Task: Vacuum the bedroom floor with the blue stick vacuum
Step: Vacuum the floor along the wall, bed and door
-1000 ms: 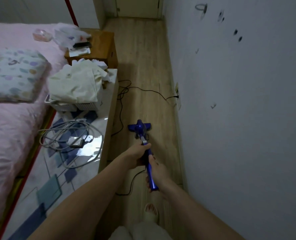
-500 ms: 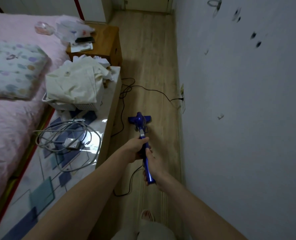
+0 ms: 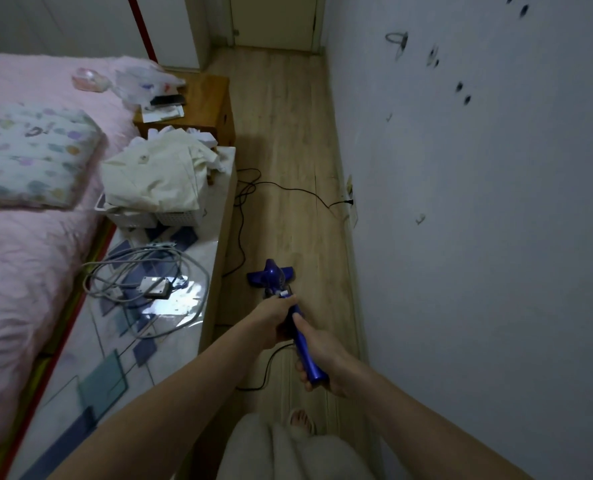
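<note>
We hold the blue vacuum (image 3: 300, 327) with both hands: our left hand (image 3: 275, 320) is curled round the stick higher up, our right hand (image 3: 319, 355) grips its near end. Its head (image 3: 271, 274) rests on the wooden floor (image 3: 288, 133) at the centre of the frame, between the bed platform (image 3: 215, 271) and the wall (image 3: 461, 237). We judge the sweeping is in progress; the next push should avoid the black cable (image 3: 281, 190) lying across the floor further up.

Vacuum (image 3: 271, 277) on floor (image 3: 288, 133) between platform (image 3: 215, 271) and wall (image 3: 478, 237).
</note>
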`<move>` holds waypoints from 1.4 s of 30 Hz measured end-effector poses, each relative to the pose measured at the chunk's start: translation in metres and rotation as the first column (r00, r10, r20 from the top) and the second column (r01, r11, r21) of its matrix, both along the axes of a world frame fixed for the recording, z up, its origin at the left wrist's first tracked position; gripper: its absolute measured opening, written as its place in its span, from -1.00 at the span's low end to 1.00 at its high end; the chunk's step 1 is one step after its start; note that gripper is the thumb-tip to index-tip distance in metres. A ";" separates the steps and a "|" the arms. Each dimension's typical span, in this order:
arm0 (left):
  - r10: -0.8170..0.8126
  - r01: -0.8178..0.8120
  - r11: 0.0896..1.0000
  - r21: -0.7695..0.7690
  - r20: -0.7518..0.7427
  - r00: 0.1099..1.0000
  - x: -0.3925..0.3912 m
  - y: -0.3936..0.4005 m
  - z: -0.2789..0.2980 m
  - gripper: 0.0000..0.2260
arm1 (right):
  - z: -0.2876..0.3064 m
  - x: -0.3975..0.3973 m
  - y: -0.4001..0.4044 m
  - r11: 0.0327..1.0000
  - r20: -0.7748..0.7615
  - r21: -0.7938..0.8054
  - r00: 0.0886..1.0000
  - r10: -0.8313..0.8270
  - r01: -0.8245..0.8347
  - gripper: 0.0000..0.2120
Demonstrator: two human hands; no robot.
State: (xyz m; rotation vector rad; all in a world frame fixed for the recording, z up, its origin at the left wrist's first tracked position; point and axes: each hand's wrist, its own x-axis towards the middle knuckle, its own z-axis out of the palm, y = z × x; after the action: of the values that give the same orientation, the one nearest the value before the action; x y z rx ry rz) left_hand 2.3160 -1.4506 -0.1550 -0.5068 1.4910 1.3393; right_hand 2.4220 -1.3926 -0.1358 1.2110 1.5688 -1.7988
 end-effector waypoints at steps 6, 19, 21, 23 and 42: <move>-0.041 0.042 0.999 -0.023 0.067 0.997 0.023 -0.035 0.009 -0.83 | 0.030 0.030 -0.030 1.000 0.018 -0.019 1.000 0.023 -0.022 -0.47; -0.056 0.055 0.998 0.034 0.044 0.997 0.016 -0.051 -0.012 -0.76 | 0.002 0.025 -0.053 0.999 -0.018 -0.016 0.999 -0.031 0.030 -0.44; -0.049 0.049 0.998 0.030 0.007 0.999 0.004 -0.047 -0.016 -0.75 | -0.007 0.010 -0.047 1.000 -0.012 -0.008 1.000 -0.001 0.001 -0.39; -0.036 0.037 0.999 0.020 -0.031 0.999 -0.013 -0.037 -0.022 -0.72 | -0.014 -0.008 -0.036 1.000 -0.010 -0.003 1.000 0.020 -0.020 -0.37; 0.099 -0.101 0.995 -0.007 -0.132 0.986 -0.137 0.039 -0.052 -0.73 | -0.029 -0.137 0.047 0.992 -0.065 -0.086 0.994 0.085 -0.091 -0.47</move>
State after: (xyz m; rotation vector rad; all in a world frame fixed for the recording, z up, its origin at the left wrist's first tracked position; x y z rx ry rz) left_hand 2.1786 -1.4120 -0.2073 -0.5163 1.6010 1.4654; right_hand 2.2852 -1.3452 -0.1649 1.0392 1.5332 -1.8438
